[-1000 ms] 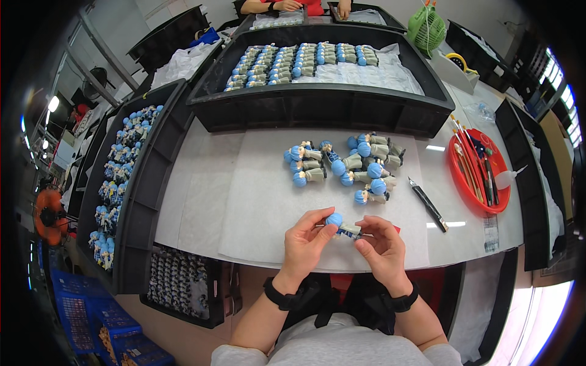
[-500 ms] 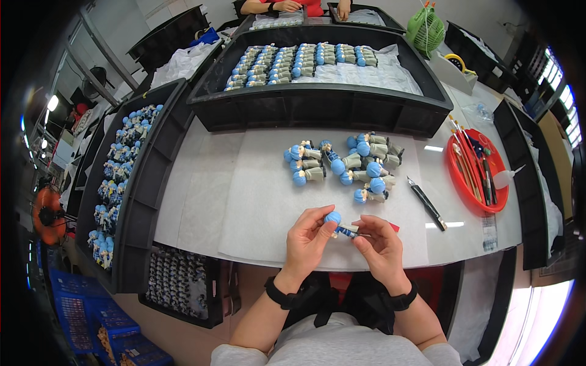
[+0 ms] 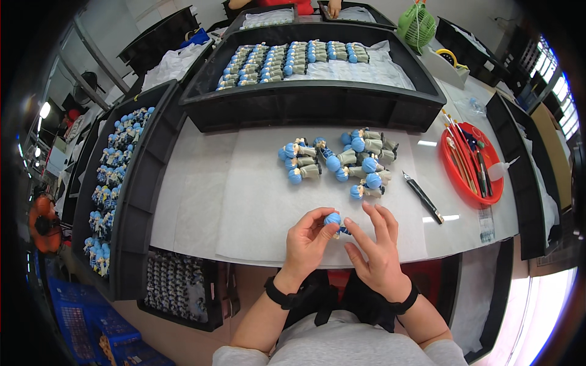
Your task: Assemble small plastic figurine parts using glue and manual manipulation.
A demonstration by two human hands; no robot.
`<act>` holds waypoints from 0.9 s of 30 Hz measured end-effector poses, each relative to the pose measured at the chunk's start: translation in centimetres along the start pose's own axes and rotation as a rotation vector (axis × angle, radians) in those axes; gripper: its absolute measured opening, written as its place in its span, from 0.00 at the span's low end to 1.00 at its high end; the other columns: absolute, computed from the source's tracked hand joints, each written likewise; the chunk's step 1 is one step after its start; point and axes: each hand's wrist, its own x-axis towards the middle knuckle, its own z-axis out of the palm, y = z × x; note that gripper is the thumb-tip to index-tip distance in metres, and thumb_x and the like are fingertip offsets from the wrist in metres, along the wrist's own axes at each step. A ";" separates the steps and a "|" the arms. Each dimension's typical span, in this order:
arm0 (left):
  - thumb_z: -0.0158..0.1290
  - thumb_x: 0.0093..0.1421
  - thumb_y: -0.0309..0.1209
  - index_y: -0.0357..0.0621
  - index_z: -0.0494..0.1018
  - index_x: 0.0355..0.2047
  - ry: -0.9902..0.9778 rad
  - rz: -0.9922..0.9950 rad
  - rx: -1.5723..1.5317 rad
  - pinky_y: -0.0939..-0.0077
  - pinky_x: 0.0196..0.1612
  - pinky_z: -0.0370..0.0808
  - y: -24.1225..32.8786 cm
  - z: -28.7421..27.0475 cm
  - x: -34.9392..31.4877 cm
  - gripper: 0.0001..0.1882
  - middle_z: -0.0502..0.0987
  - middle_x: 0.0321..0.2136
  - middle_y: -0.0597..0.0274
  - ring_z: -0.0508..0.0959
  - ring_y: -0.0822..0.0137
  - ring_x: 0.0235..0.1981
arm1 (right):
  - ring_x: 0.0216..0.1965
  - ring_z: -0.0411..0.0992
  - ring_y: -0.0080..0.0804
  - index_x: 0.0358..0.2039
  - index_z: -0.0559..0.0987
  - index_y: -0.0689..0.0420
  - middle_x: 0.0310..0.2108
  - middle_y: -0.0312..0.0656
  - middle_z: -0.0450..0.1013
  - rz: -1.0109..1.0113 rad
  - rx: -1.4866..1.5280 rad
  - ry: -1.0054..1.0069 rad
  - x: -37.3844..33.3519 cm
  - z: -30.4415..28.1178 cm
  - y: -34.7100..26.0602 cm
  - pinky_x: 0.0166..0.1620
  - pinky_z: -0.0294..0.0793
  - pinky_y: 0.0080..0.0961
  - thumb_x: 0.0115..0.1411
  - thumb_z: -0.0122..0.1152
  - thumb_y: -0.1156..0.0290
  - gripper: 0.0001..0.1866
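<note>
A small blue-haired figurine [image 3: 332, 219] is pinched by the head between the thumb and fingers of my left hand [image 3: 307, 241], close to the table's near edge. Its dark blue striped body points right, toward my right hand [image 3: 377, 250]. That hand's fingers are spread apart, the index finger near or touching the figurine; its thumb stands free. Beyond my hands, several similar figurines [image 3: 345, 157] with blue hair and mostly grey-beige clothes lie in a loose group on the white sheet [image 3: 256, 201]. A craft knife [image 3: 423, 196] rests to their right.
A large black tray [image 3: 311, 110] with rows of figurines stands at the back. Another black tray [image 3: 143, 201] full of figurines is at the left. On the right, a red basket [image 3: 444, 165] holds brushes and tools. A green fan [image 3: 417, 27] and another person's hand [image 3: 334, 7] are behind.
My right hand has let go of the figurine's lower end and spread its fingers. The red piece seen by that hand no longer shows. My left hand keeps its hold. The view has shifted slightly.
</note>
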 end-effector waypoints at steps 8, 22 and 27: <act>0.55 0.56 0.24 0.34 0.69 0.44 -0.030 0.026 -0.010 0.84 0.36 0.72 -0.2 0.2 -0.2 0.15 0.74 0.36 0.62 0.74 0.77 0.33 | 0.56 0.54 0.55 0.46 0.75 0.50 0.55 0.52 0.59 0.018 -0.133 -0.027 -1.0 -0.3 0.4 0.54 0.58 0.44 0.48 0.62 0.73 0.22; 0.55 0.55 0.24 0.33 0.68 0.43 -0.050 -0.001 -0.033 0.83 0.40 0.72 -0.2 0.0 -0.1 0.15 0.73 0.37 0.60 0.73 0.75 0.37 | 0.42 0.68 0.44 0.31 0.76 0.62 0.35 0.46 0.72 0.215 -0.072 0.141 0.4 -3.3 4.6 0.44 0.67 0.34 0.47 0.60 0.80 0.08; 0.56 0.54 0.23 0.32 0.68 0.44 -0.090 -0.031 -0.010 0.82 0.40 0.74 0.1 0.0 -0.1 0.17 0.73 0.38 0.59 0.74 0.74 0.37 | 0.37 0.68 0.41 0.30 0.77 0.62 0.32 0.44 0.72 0.142 -0.108 0.076 -0.2 -2.7 5.7 0.39 0.69 0.29 0.47 0.60 0.80 0.07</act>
